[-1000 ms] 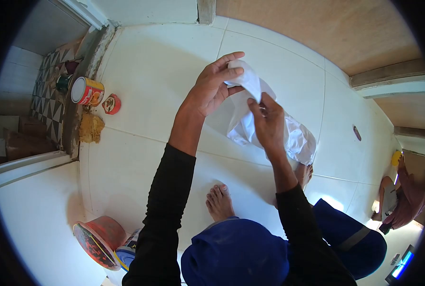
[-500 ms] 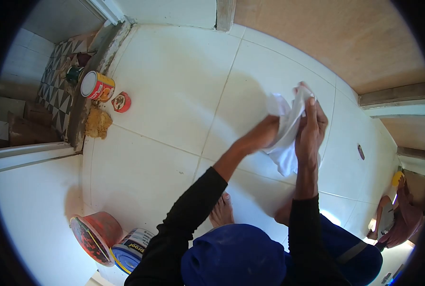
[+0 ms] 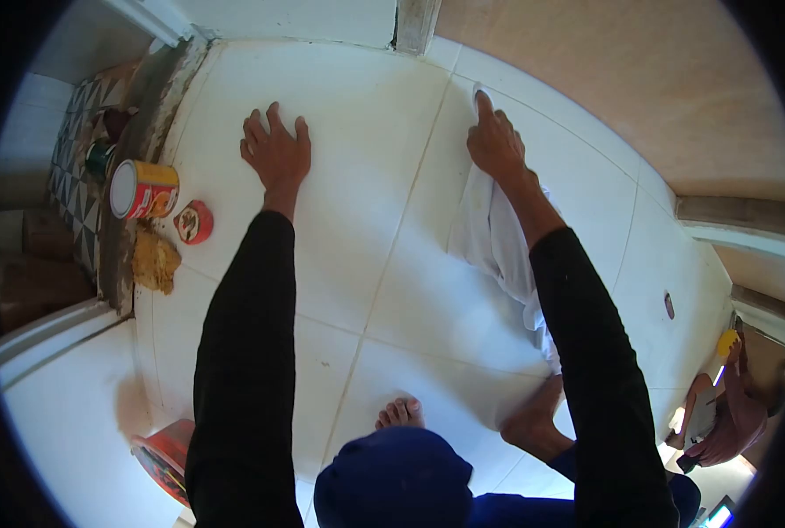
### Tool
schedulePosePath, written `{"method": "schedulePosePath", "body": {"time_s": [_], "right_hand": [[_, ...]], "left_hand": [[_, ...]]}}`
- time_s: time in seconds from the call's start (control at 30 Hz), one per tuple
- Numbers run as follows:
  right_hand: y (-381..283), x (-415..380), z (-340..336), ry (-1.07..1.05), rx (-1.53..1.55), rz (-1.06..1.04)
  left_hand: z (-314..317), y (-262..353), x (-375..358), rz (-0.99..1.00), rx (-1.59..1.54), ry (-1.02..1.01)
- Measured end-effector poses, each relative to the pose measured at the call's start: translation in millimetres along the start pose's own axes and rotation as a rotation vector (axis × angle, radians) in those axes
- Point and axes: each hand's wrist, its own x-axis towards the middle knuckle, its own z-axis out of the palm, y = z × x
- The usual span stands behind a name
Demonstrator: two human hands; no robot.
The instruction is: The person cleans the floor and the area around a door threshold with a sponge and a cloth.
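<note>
My right hand (image 3: 495, 141) grips one end of a white cloth (image 3: 496, 231) and presses it against the white tiled floor (image 3: 357, 194) near the far wall. The rest of the cloth trails back under my right forearm toward my bare feet (image 3: 398, 411). My left hand (image 3: 275, 151) lies flat on the floor with fingers spread, holding nothing, a little right of a red and yellow tin (image 3: 143, 188). Both arms wear black sleeves and reach forward.
A small red lid (image 3: 193, 221) and a brownish lump (image 3: 155, 258) lie by the tin at the doorway threshold. A red tub (image 3: 169, 447) stands near left. Another person (image 3: 726, 405) crouches at the far right. A wooden door (image 3: 621, 79) rises behind.
Both hands came down from holding the cloth in the air. The left let go and landed flat on the floor; the right carried the cloth forward to the tile.
</note>
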Motion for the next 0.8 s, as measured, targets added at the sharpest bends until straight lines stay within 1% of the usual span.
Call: {"method": "schedulePosePath", "body": {"time_s": [0.03, 0.07, 0.1, 0.17, 0.3, 0.37, 0.4, 0.47, 0.5, 0.57, 0.6, 0.67, 0.8], "right_hand": [[-4, 21, 3, -0.008, -0.019, 0.019], [-6, 40, 5, -0.021, -0.023, 0.030], [-14, 54, 0, -0.049, -0.053, 0.042], [-18, 76, -1, -0.091, -0.080, 0.068], [-30, 100, -3, -0.098, -0.159, 0.122], [-36, 103, -2, -0.116, -0.298, 0.068], [-36, 103, 1, -0.125, -0.296, 0.082], [-39, 99, 7, -0.147, -0.376, -0.008], [-41, 93, 9, -0.155, -0.371, 0.000], [-46, 76, 11, -0.070, -0.445, -0.092], [-46, 71, 10, -0.069, -0.448, -0.087], [-50, 65, 9, -0.144, -0.431, -0.084], [-56, 51, 16, -0.170, -0.491, -0.123]], "left_hand": [[-1, 4, -3, 0.004, 0.104, 0.039], [-4, 6, -2, -0.044, 0.046, -0.025], [-5, 6, -3, -0.042, 0.047, -0.049], [-5, 3, -2, -0.028, 0.038, -0.048], [-8, 7, 0, -0.044, 0.061, -0.082], [-9, 8, 1, -0.038, 0.070, -0.096], [-8, 7, 1, -0.036, 0.081, -0.098], [-8, 9, 1, -0.037, 0.074, -0.104], [-8, 9, 1, -0.044, 0.062, -0.091], [-10, 8, 3, -0.034, 0.059, -0.097], [-10, 8, 2, -0.033, 0.053, -0.098], [-9, 8, 2, -0.031, 0.053, -0.096], [-9, 8, 2, -0.036, 0.043, -0.085]]}}
